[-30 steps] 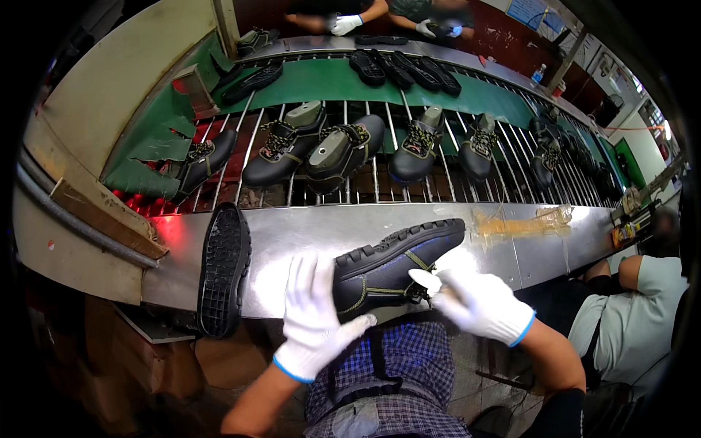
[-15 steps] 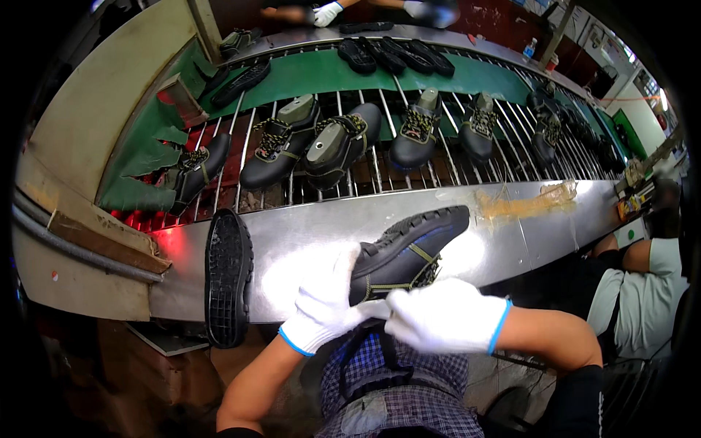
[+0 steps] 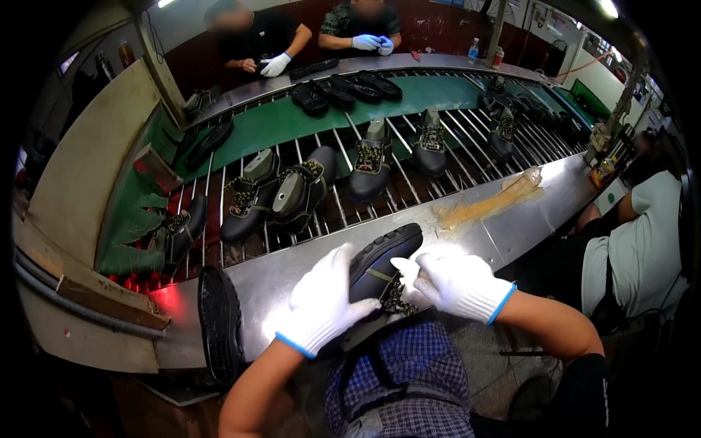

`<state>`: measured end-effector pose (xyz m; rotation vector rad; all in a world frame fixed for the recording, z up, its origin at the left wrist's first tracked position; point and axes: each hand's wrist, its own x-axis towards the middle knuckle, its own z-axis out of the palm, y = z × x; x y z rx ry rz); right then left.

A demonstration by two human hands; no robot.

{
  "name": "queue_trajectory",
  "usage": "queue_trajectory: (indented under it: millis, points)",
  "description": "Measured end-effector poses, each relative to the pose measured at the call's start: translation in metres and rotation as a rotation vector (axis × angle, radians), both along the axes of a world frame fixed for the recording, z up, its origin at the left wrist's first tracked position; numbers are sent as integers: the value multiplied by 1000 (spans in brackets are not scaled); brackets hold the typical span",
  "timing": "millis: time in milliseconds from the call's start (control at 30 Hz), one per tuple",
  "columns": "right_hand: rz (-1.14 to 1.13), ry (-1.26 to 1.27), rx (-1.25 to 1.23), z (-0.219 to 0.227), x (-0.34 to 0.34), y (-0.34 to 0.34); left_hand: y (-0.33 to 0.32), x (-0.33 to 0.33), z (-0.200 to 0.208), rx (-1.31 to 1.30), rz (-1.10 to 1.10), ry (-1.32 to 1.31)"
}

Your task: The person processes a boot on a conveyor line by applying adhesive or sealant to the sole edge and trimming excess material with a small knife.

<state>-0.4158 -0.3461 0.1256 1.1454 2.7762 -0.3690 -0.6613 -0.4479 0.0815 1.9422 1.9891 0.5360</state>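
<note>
A black safety shoe (image 3: pixel 374 264) with yellow-green stitching and a thick black sole lies tilted at the near edge of the metal bench. My gloved left hand (image 3: pixel 320 296) grips its heel end, thumb toward me and fingers along the far side. Beside the laces and upper is my gloved right hand (image 3: pixel 458 286), its fingers curled together around something small and tan that I cannot make out. Left of my left hand, a loose black outsole (image 3: pixel 221 325) juts over the bench's near edge.
Beyond the metal bench (image 3: pixel 475 233), a rod conveyor (image 3: pixel 405 186) carries several black shoes on lasts. Several soles (image 3: pixel 358 87) lie on a green sheet (image 3: pixel 270 142). Two co-workers with gloved hands (image 3: pixel 276 64) sit across. Another person (image 3: pixel 635 241) is close on my right.
The view has tilted up, bringing the co-workers across into sight. My right hand has moved from the shoe's heel end to its lace side. My left hand remains at the heel end.
</note>
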Motion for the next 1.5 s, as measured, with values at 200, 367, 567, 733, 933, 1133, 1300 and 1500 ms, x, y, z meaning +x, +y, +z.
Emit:
queue_trajectory:
  millis: [200, 367, 567, 733, 933, 1133, 1300, 1500]
  points:
    - [-19, 122, -69, -24, -12, 10, 30, 8, -7, -131, -3, -26]
    - [-52, 243, -19, -49, -14, 10, 27, 2, -13, -55, -14, -32]
    - [-37, 287, 43, -47, -6, 6, 23, 2, -17, -10, -32, -32]
    - [-125, 378, -82, -15, 8, -7, 16, 3, -14, -20, -61, 5]
    - [-26, 139, -200, -56, -3, 0, 16, 18, -15, 76, -129, 80]
    - [-29, 233, -118, -49, -21, -10, 12, 11, -18, 96, -115, 166]
    - [83, 252, -276, -75, -3, -18, 12, 11, -15, 29, -130, 187]
    - [-1041, 947, -634, -133, 59, 17, 57, 45, 8, 206, -169, 239]
